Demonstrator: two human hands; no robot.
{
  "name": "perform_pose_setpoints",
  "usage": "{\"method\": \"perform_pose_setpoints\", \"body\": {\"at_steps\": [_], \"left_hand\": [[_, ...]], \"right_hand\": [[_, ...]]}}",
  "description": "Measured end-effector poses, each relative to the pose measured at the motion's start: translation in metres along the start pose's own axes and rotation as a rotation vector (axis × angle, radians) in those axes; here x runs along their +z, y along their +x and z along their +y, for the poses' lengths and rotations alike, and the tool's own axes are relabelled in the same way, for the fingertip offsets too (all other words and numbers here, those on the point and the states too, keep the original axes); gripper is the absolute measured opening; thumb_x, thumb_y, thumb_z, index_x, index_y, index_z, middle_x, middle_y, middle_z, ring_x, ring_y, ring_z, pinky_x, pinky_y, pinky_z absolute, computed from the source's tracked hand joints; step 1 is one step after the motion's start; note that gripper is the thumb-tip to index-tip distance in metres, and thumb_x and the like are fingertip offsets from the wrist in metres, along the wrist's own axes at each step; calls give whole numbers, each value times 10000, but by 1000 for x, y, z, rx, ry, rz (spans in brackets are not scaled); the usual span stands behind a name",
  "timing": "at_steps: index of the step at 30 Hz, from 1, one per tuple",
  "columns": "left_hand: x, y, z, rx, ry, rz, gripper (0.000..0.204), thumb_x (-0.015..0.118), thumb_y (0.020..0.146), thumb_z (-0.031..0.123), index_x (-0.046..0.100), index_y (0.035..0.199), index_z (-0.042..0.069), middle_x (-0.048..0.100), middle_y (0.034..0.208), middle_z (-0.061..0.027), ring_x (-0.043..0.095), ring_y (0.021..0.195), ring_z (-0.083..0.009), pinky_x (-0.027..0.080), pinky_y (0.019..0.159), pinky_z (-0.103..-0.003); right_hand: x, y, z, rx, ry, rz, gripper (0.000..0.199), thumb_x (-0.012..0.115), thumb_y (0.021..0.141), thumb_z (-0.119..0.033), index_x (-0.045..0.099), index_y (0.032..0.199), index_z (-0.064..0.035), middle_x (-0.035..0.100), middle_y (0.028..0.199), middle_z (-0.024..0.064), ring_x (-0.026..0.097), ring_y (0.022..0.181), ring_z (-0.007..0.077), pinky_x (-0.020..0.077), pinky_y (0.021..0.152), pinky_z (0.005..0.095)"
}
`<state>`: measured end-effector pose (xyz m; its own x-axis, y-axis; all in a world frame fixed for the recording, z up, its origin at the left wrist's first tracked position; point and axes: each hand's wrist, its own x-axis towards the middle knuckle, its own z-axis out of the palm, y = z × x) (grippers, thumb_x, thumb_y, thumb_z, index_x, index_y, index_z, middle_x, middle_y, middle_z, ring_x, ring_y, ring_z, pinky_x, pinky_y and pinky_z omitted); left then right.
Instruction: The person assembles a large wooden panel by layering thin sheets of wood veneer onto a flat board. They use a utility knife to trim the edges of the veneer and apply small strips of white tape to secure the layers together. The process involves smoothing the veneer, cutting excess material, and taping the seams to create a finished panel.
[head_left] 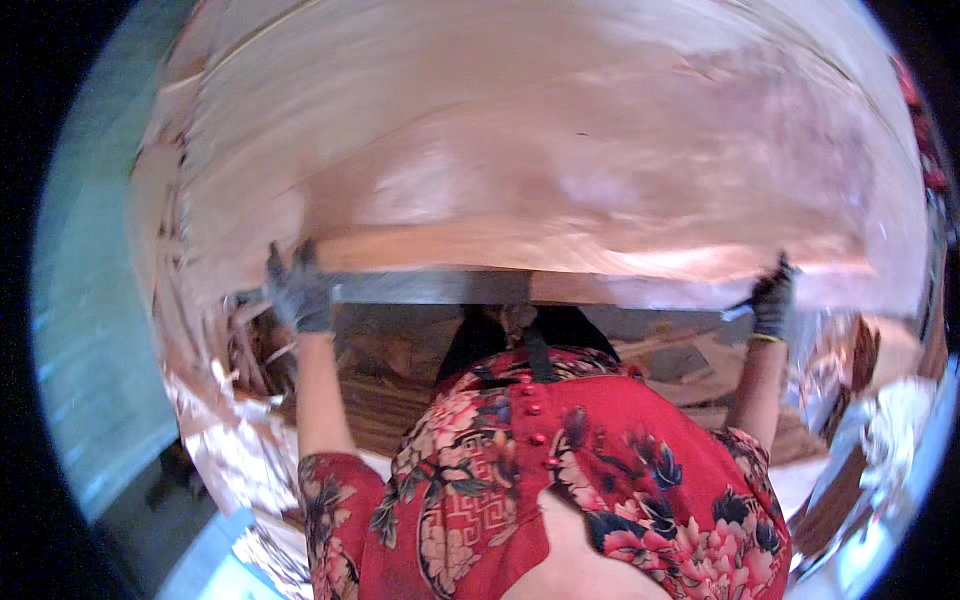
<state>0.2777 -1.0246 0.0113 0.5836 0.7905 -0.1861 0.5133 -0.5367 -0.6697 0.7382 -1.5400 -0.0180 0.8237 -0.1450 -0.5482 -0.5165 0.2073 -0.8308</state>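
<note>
**Fig.: Large thin wood sheet held at its near edge by two gloved hands**

Sheet (pixel 560 170): broad, pale pinkish-brown veneer or thin board, fills the upper half of the view, motion-blurred; its near edge runs across the frame approx. level w/ both hands. L hand (pixel 298 290), dark glove, fingers curled up over the near edge toward the L end, clamped on it. R hand (pixel 773 300), dark glove, closed on the same edge toward the R end. Both arms reach forward, well apart.

Step (judged): sheet is mid-carry or mid-lift, held by the edge w/ both hands; blur suggests it is moving. Next move calls for keeping both ends level, since a thin wide sheet will likely flex or sag betw. the hands.

Below the edge: grey bar or bench edge (pixel 420 287), touching or just under the sheet; cannot tell which. Person's red floral garment (pixel 560 480) in lower centre. Floor (pixel 400 400): dark, w/ wood scraps and strips (pixel 250 350) at L. More stacked pale sheets (pixel 880 420) at R. Room detail otherwise too blurred.
</note>
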Motion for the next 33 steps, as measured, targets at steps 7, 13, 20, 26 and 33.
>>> {"method": "perform_pose_setpoints", "body": {"at_steps": [7, 13, 20, 26, 33], "left_hand": [[33, 7, -7, 184, -363, 675, 387, 563, 712, 244, 600, 1086, 151, 573, 1148, 12, 347, 1237, -349, 220, 1041, -493], [99, 27, -54, 155, -439, 691, 400, 588, 713, 214, 574, 1110, 159, 560, 1167, -13, 375, 1216, -337, 241, 1033, -500], [122, 24, -49, 148, -787, 608, 453, 550, 772, 189, 463, 1214, 146, 479, 1212, -76, 398, 1162, -316, 296, 1003, -486], [98, 3, -33, 218, -717, 687, 404, 466, 765, 183, 538, 1156, 109, 523, 1185, -108, 369, 1227, -324, 240, 1043, -487], [96, 7, -33, 175, -616, 689, 408, 470, 769, 229, 542, 1166, 168, 530, 1185, -73, 376, 1229, -310, 263, 1031, -478]], "right_hand": [[41, -85, 60, 57, 91, 0, 119, 651, 780, -136, 543, 735, -119, 392, 481, -32, 340, 344, 97, 274, 323, 233], [61, -81, 96, -8, 313, 187, 109, 605, 804, -121, 499, 777, -113, 444, 524, 6, 410, 380, 132, 365, 345, 254], [69, -114, 126, -109, -149, -130, 124, 549, 818, -120, 428, 842, -104, 435, 649, 36, 511, 579, 215, 463, 489, 335], [-14, 3, 110, 161, -35, -224, 276, 506, 841, -290, 537, 1043, -105, 515, 1057, 53, 420, 1007, 191, 306, 909, 326], [-17, -5, 119, 17, -67, -176, 262, 491, 842, -283, 569, 1008, -95, 548, 787, 35, 476, 646, 143, 344, 557, 276]]}}
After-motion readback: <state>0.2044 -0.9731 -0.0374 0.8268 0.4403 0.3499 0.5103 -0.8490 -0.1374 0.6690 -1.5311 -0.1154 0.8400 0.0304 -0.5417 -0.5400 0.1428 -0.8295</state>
